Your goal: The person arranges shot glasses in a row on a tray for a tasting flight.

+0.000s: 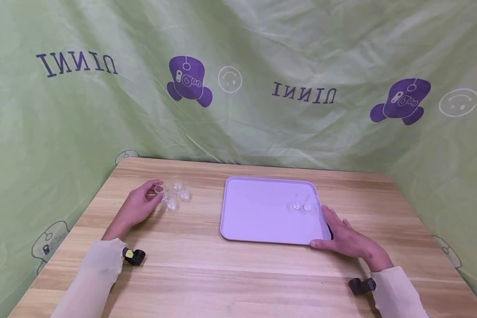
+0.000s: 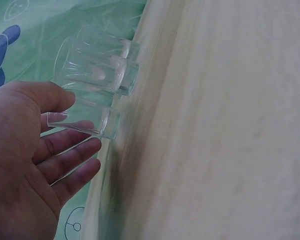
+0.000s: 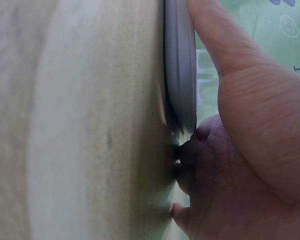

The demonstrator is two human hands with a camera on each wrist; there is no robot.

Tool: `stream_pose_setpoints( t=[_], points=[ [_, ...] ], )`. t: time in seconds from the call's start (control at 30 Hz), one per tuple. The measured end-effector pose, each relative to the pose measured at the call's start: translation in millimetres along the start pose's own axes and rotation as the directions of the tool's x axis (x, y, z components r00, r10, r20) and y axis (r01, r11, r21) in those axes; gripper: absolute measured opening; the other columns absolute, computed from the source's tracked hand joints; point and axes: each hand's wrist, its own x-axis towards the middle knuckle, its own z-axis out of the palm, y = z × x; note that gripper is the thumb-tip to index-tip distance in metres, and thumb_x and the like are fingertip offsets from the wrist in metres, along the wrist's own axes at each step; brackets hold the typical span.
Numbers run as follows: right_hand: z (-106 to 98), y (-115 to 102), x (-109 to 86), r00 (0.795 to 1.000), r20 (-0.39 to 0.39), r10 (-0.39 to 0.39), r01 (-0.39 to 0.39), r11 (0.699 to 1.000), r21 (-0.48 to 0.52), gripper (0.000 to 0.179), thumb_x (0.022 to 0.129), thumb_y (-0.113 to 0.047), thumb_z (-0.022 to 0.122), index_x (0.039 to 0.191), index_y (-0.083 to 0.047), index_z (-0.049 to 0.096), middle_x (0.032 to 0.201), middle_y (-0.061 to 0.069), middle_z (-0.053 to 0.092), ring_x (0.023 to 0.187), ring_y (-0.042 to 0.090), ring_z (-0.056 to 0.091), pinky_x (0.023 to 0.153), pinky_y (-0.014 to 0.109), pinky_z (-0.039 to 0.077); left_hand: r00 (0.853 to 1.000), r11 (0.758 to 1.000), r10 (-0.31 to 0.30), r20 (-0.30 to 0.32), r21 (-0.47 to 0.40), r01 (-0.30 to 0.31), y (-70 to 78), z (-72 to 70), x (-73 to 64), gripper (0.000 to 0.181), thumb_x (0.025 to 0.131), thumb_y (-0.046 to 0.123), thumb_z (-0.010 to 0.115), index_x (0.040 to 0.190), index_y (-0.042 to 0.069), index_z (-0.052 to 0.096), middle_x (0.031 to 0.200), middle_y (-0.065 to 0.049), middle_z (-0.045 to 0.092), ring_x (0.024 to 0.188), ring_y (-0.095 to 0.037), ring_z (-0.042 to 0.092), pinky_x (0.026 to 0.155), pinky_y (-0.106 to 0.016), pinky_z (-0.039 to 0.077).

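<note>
At the table's left side my left hand (image 1: 141, 204) pinches a small clear glass (image 2: 92, 117) between thumb and index finger, its other fingers spread loosely. The glass stands close to the tabletop. Right beside it are 3 more clear glasses (image 1: 171, 202), upright in a tight group. My right hand (image 1: 347, 237) grips the near right corner of a light purple tray (image 1: 258, 221), thumb on the near edge and fingers along the right side. On the tray, near its right edge, stand two clear glasses (image 1: 308, 204). In the right wrist view the tray's rim (image 3: 181, 65) lies just above the wood.
The wooden table (image 1: 206, 278) has a stretch of bare wood between the glass group and the tray. A green printed curtain (image 1: 254, 128) hangs close behind the table's far edge and at both sides.
</note>
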Motion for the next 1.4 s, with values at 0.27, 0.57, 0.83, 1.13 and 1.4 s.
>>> stream_pose_setpoints(
  t=[0.27,0.57,0.83,1.13,1.4],
  points=[
    [-1.1,-0.9,1.1,1.0,0.001,0.001,-0.001,1.0,0.0,0.116,0.089,-0.047,0.078,0.159,0.01,0.005,0.161,0.039,0.01,0.147,0.059,0.004,0.108,0.08,0.005,1.0,1.0,0.004,-0.014,0.018,-0.004,2.3,-2.5,0.0,0.039,0.105,0.013,0.059,0.138,-0.006,0.053,0.12,-0.024,0.065,0.109,-0.04,0.066,0.096,-0.053,0.052],
    [-1.6,0.0,2.4,1.0,0.007,0.0,0.0,1.0,0.004,0.117,0.089,-0.047,0.079,0.159,0.009,0.004,0.162,0.039,0.009,0.148,0.058,0.003,0.108,0.081,0.004,0.999,1.0,0.005,-0.039,0.026,-0.004,4.0,-5.0,-2.3,0.038,0.106,0.013,0.058,0.139,-0.006,0.053,0.121,-0.023,0.065,0.105,-0.04,0.067,0.095,-0.054,0.052],
    [-1.7,0.6,1.8,1.0,0.005,-0.003,0.003,1.0,0.007,0.117,0.089,-0.047,0.079,0.16,0.008,0.004,0.162,0.038,0.009,0.148,0.058,0.003,0.108,0.081,0.004,0.997,0.998,0.029,-0.068,0.049,-0.026,7.5,-13.9,-2.8,0.04,0.107,0.016,0.057,0.14,-0.006,0.051,0.12,-0.024,0.065,0.104,-0.04,0.065,0.092,-0.056,0.053],
    [-0.5,1.1,1.3,1.0,0.01,0.012,-0.012,1.0,0.007,0.118,0.089,-0.048,0.079,0.16,0.008,0.003,0.163,0.038,0.008,0.148,0.057,0.002,0.108,0.08,0.003,0.993,0.996,0.04,-0.11,0.078,-0.032,16.4,-19.4,-2.6,0.043,0.107,0.019,0.059,0.141,-0.006,0.052,0.12,-0.023,0.065,0.106,-0.038,0.064,0.09,-0.041,0.054],
    [-0.2,1.3,0.9,1.0,0.008,0.017,-0.017,1.0,0.006,0.118,0.089,-0.048,0.079,0.16,0.008,0.004,0.162,0.038,0.009,0.148,0.058,0.003,0.109,0.08,0.003,0.985,0.998,0.051,-0.162,0.055,-0.043,31.9,-17.8,0.3,0.044,0.105,0.023,0.063,0.138,-0.005,0.055,0.118,-0.02,0.067,0.105,-0.035,0.064,0.082,-0.015,0.047]
  ],
)
